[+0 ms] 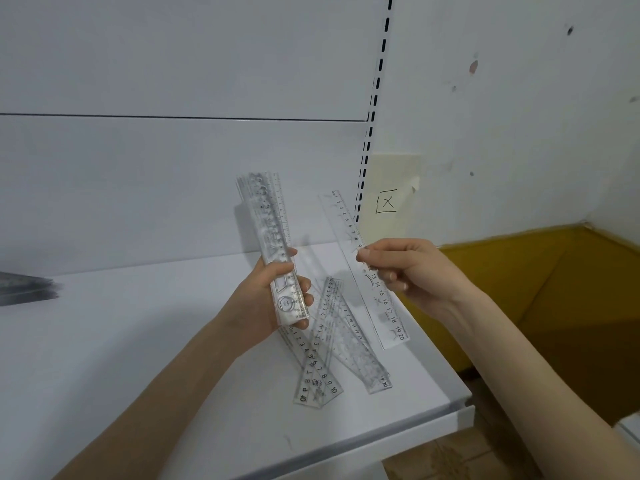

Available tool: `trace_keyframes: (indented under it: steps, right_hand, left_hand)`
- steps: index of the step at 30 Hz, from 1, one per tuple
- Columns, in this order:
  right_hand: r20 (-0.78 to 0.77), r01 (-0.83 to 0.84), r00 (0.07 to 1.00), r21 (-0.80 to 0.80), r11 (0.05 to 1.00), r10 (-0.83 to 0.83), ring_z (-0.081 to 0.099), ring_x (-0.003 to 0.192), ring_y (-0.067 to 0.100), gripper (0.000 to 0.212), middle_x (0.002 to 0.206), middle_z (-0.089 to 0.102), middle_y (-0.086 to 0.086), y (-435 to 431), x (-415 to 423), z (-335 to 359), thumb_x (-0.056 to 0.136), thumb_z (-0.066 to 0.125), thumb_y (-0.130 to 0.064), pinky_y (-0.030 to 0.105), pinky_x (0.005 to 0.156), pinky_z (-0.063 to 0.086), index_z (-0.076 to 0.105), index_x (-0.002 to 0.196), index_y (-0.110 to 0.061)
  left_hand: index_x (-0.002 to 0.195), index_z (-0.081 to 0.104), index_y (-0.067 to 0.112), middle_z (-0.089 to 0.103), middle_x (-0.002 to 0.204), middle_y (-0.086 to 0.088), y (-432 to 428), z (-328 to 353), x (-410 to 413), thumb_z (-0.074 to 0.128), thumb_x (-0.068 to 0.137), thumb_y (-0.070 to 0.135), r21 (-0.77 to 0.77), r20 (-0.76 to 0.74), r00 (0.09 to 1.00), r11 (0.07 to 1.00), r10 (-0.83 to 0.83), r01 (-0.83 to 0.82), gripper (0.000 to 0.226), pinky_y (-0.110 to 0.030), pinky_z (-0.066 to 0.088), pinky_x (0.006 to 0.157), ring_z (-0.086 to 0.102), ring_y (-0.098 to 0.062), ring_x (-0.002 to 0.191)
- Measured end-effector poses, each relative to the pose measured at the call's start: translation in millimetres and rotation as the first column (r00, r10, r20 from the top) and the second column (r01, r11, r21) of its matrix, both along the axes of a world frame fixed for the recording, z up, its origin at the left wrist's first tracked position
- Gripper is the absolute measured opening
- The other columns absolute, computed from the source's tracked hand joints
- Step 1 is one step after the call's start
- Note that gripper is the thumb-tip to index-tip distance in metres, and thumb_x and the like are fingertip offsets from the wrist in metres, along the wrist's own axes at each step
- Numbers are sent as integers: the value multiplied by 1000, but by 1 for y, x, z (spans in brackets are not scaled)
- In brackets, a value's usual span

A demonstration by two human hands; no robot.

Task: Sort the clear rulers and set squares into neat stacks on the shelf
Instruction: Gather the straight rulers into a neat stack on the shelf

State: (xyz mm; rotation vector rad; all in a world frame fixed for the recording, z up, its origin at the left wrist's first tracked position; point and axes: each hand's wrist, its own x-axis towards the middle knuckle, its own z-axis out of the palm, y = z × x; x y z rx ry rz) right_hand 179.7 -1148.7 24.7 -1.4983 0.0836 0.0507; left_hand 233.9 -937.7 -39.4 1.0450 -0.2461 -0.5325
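Fingers (305, 285) of the left hand (263, 303) are curling round the lower part of a bundle of clear rulers (272, 237), thumb on the near side. The bundle is standing nearly upright above the shelf (138, 341), leaning slightly left, with its top showing against the white back panel (138, 185).

I am seeing the right hand (412, 268) pinching a single clear ruler (389, 308) between thumb and forefinger at about its middle marks, with the other fingers folded underneath. This ruler is slanting: its 0 end is pointing up toward the slotted upright (375, 95) and its 20 end is hanging low over the right part of the shelf. I cannot tell whether the low end is touching the surface. The two held items are staying apart, with a gap between them.

Loose rulers (332, 344) are lying on the shelf between and below the hands, overlapping and crossing at angles; two short ones are pointing toward the front edge and a longer one is running out to the right.

At the far left edge a grey blurred stack (26, 289) is sitting on the shelf; I cannot make out what it is.

A paper note (388, 202) marked with an X is sticking to the wall beside the upright.
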Motion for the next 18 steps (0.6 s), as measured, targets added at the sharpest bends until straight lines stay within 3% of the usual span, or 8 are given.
trace_keyframes:
  steps: [2,6,11,15,18]
  right_hand:
    - [4,13,1000,1,1000,-13,39,43,5,6,64,54,5,0,0,0,78,69,-2,11,37,28,68,82,4]
    - [26,27,999,2,1000,-27,39,42,5,4,61,50,4,3,3,-5,80,69,-2,12,37,28,69,78,2]
    - [81,-63,994,-122,991,73,55,48,9,7,61,63,5,19,12,-11,83,69,-7,14,47,44,72,81,-1]
    - [93,-150,981,-194,970,170,64,54,14,12,63,66,9,38,25,-9,83,69,-4,17,53,51,71,91,5]
    - [96,-181,973,-262,948,212,67,59,19,14,68,68,14,48,34,-4,83,70,-5,22,60,56,70,92,5]
  left_hand:
    - [116,48,26,56,75,-12,-1,1,-1,54,81,23,4,-7,1000,1000,-5,5,36,-34,46,51,57,-27,63]
    - [116,48,26,56,74,-13,-2,2,-2,50,90,21,16,-13,1000,1000,-11,11,27,-33,46,51,56,-27,63]
    - [118,50,25,58,75,-11,-5,4,-9,65,79,31,43,-5,999,998,-38,38,43,-34,47,52,58,-26,62]
    - [89,71,19,59,72,-5,-7,9,-14,52,76,51,90,14,995,991,-97,96,39,-32,48,59,56,-21,63]
    - [102,58,10,55,72,-5,-8,7,-11,62,81,42,46,54,996,997,-66,63,38,-29,52,57,55,-18,62]
